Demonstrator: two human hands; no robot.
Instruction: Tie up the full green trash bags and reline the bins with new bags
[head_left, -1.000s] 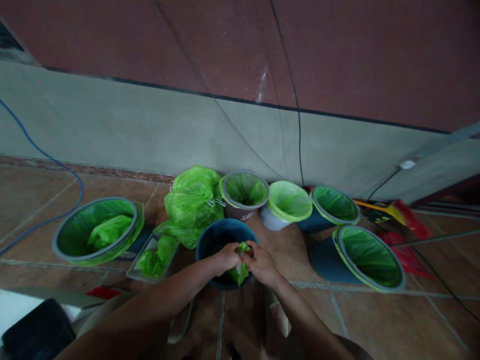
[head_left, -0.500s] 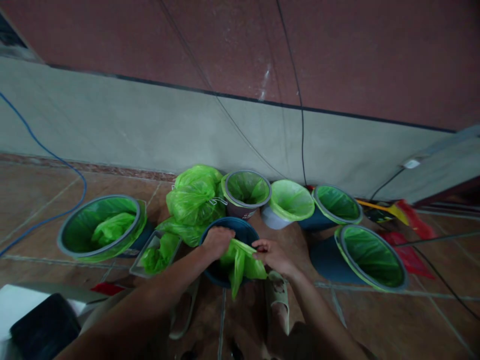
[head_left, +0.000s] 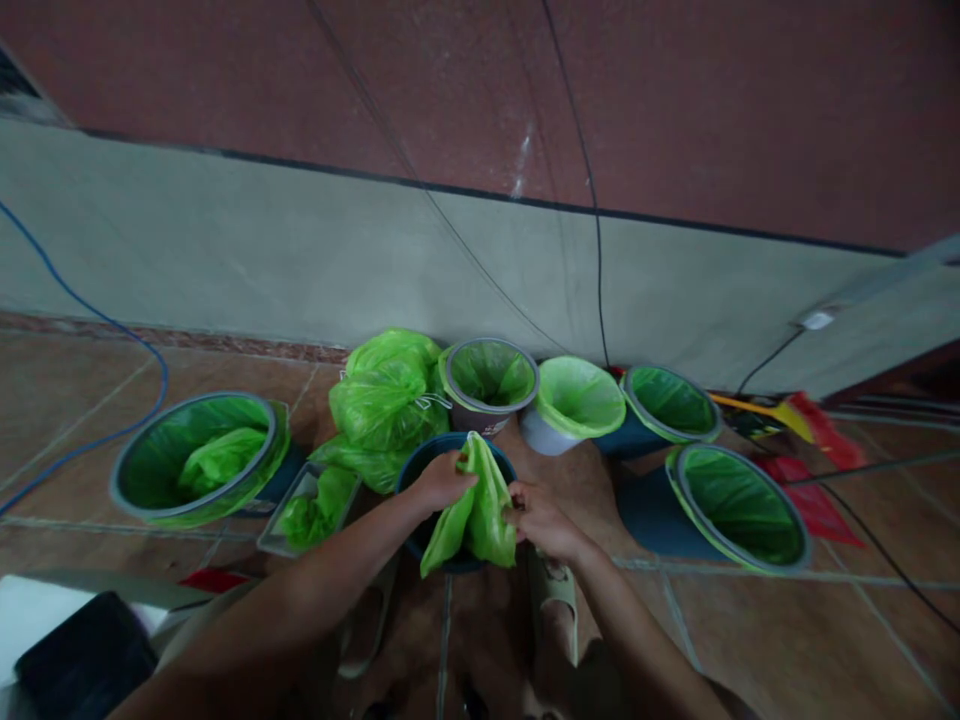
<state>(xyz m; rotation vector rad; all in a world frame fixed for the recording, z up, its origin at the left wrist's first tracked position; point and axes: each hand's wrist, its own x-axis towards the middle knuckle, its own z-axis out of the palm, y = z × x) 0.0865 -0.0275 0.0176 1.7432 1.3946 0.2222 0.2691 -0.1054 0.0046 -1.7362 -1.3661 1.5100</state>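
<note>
Left hand (head_left: 444,482), right hand (head_left: 544,519) — pinching green bag (head_left: 480,508).

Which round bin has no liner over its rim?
The dark blue bin beneath the green bag held by the left hand and right hand. Its visible rim is bare; the other five bins have green liners folded over theirs.

I see a blue cable (head_left: 163,380) curving across the floor (head_left: 60,370) at my ten o'clock, a black wire (head_left: 599,260) running down the wall (head_left: 300,230) at one, a white fitting (head_left: 817,320) at two with a yellow-and-red tool (head_left: 796,420) below it, and a black object (head_left: 86,655) at nine.
</note>
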